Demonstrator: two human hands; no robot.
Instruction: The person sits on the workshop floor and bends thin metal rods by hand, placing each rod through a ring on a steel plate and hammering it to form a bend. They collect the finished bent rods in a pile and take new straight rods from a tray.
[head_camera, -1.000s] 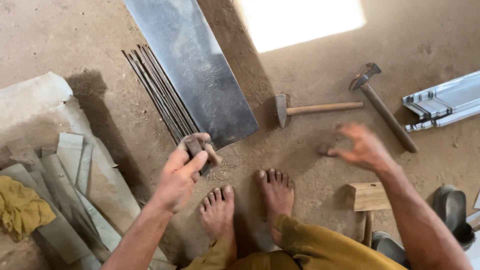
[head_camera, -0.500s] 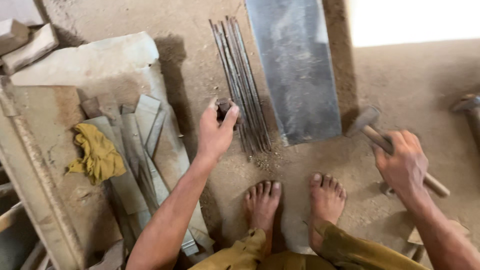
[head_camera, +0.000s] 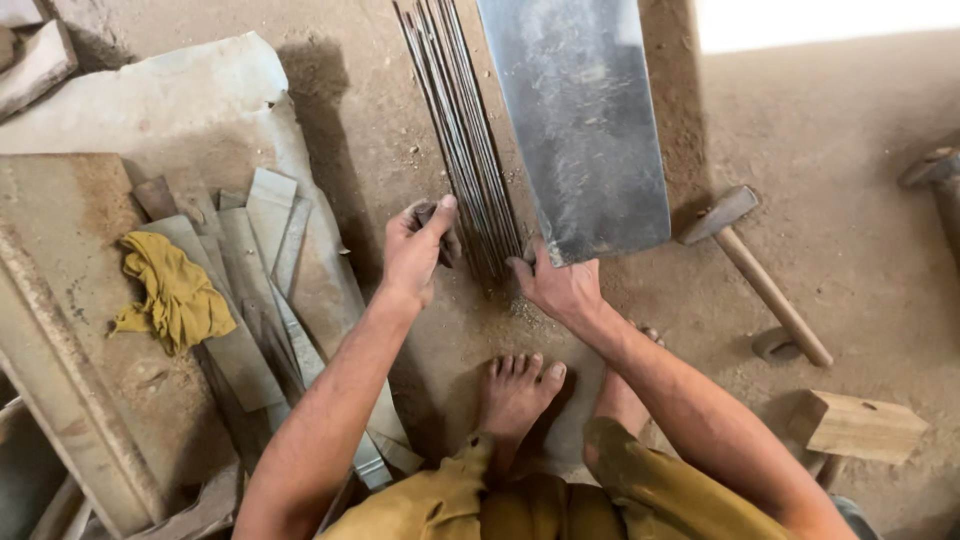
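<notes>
The dirt floor (head_camera: 850, 170) carries thin metal rods (head_camera: 465, 130), a steel sheet (head_camera: 575, 110), a hammer (head_camera: 755, 270) and a wooden block (head_camera: 860, 425).

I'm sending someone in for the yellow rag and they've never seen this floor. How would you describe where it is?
Start at the big grey metal sheet lying on the dirt floor, then look far left of the person's left hand. There, on a flat board beside a stack of grey metal strips, lies the crumpled yellow rag, the only soft, brightly coloured thing there.
</notes>
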